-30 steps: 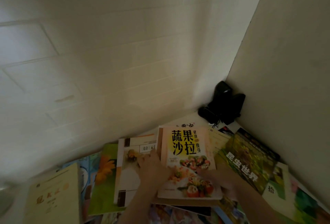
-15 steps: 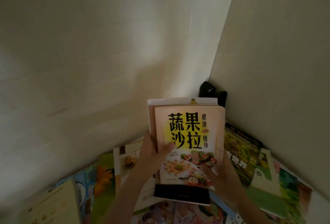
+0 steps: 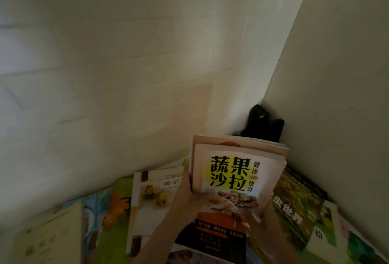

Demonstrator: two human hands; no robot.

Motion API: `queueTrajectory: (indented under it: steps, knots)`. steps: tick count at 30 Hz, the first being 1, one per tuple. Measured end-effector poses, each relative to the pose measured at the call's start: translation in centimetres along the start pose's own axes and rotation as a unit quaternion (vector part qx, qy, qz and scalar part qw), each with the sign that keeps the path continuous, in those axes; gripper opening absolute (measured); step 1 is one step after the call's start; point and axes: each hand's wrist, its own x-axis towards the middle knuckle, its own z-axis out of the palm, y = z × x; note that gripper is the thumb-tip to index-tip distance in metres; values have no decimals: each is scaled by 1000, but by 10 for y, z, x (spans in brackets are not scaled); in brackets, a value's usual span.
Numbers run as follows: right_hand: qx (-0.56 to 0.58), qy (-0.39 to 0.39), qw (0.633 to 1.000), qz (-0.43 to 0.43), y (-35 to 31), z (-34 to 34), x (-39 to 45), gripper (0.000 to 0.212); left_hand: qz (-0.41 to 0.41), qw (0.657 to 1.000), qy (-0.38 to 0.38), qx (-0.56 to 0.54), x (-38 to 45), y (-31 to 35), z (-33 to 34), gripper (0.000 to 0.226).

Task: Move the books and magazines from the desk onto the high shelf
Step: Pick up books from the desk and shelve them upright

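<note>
**Two hands hold a small stack of books above the spread of covers**

At the far left lies a pale yellow booklet (image 3: 50,236), flat and blurred. Just beside it sit a blue picture book (image 3: 93,217) and a green book with an orange flower (image 3: 117,207), each partly overlapped by its neighbour. Next comes a white book with a small flower picture (image 3: 151,202), lying flat, its right edge hidden behind the left hand (image 3: 187,195).

The left hand grips the left edge of a lifted stack, thumb curled onto the front cover. The top of the stack is a salad cookbook (image 3: 235,181) with bold black characters on yellow; a larger book (image 3: 242,142) shows behind it, tilted up toward the wall. The right hand (image 3: 255,220) clasps the stack's lower right corner, fingers wrapped around it from beneath.

Below the stack lies a dark-covered book (image 3: 210,240). To the right, a green nature book (image 3: 294,202) lies flat, then a white-and-green magazine (image 3: 324,232) near the right wall. A black object (image 3: 263,125) sits in the corner behind the stack; what it is cannot be told.
</note>
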Motion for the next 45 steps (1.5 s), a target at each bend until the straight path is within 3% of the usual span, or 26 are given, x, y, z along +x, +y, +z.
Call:
queueTrajectory:
  steps: [5, 8, 11, 14, 18, 24, 26, 29, 35, 38, 45]
  knots:
    - [-18, 5, 999, -33, -32, 13, -3, 86, 19, 997, 51, 63, -30, 54, -1, 74]
    - [13, -82, 993, -86, -90, 32, -6, 90, 96, 970, 133, 180, -70, 112, -13, 62]
    - [30, -208, 966, -148, -163, 65, -14, 84, 163, 928, 259, 213, -127, 173, -32, 53]
    - [23, -307, 923, -231, -230, 108, -40, 77, 219, 877, 360, 232, -200, 228, -49, 45]
    - [11, -424, 838, -344, -306, 170, -97, 65, 275, 816, 455, 227, -315, 282, -57, 46]
    - [28, -564, 698, -440, -418, 232, -193, 77, 347, 685, 583, 265, -459, 356, -26, 44]
    - [24, -574, 677, -460, -451, 239, -213, 81, 360, 666, 593, 273, -483, 384, -16, 41]
    - [9, -522, 675, -521, -513, 236, -240, 81, 405, 650, 587, 262, -506, 441, -10, 38]
    - [-12, -409, 684, -604, -655, 235, -232, 84, 459, 682, 504, 267, -490, 571, -35, 45]
    - [-24, -407, 710, -574, -700, 254, -211, 89, 462, 678, 503, 271, -471, 608, -58, 53]
    - [-41, -468, 740, -482, -735, 358, -165, 102, 463, 626, 550, 303, -447, 633, -148, 58]
